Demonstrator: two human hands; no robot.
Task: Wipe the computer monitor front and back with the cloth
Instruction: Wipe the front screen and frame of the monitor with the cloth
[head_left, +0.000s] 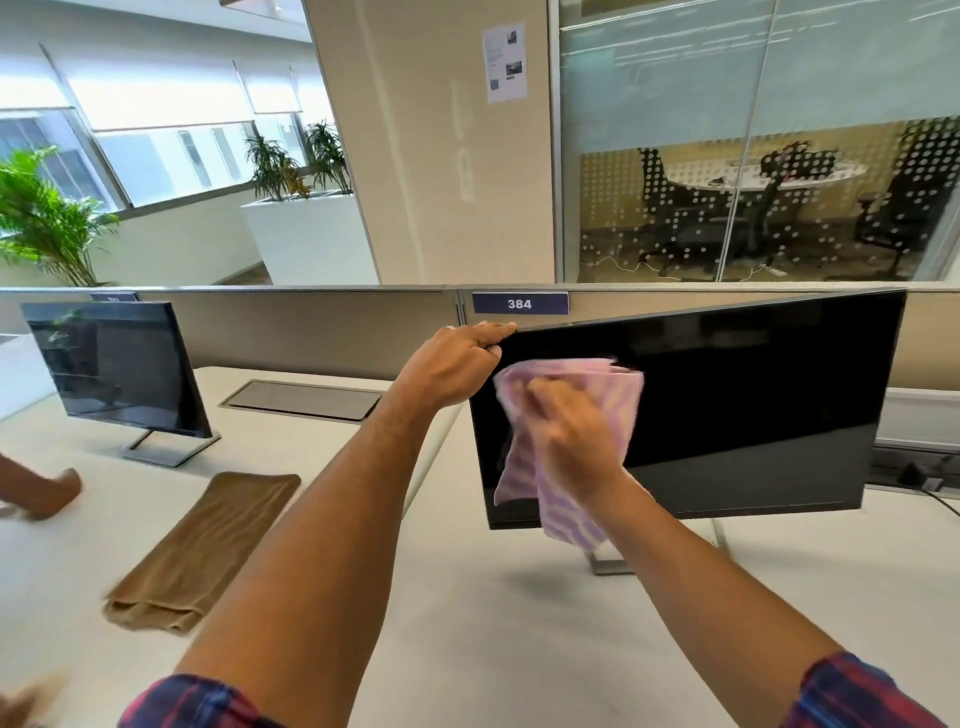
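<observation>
A black flat monitor (753, 395) stands on a metal foot on the white desk (467, 623), its screen facing me and turned a little to the left. My left hand (452, 364) grips the monitor's top left corner, fingers curled over the upper edge. My right hand (571, 441) presses a pink and white striped cloth (524, 467) flat against the left part of the screen. The hand is blurred with motion. The lower end of the cloth hangs below the monitor's bottom edge.
A folded tan cloth (202, 551) lies on the desk to the left. A second monitor (119, 364) stands at the far left, with another person's hand (47, 493) near it. A partition with a label 384 (519, 304) runs behind. Cables (924, 483) lie at right.
</observation>
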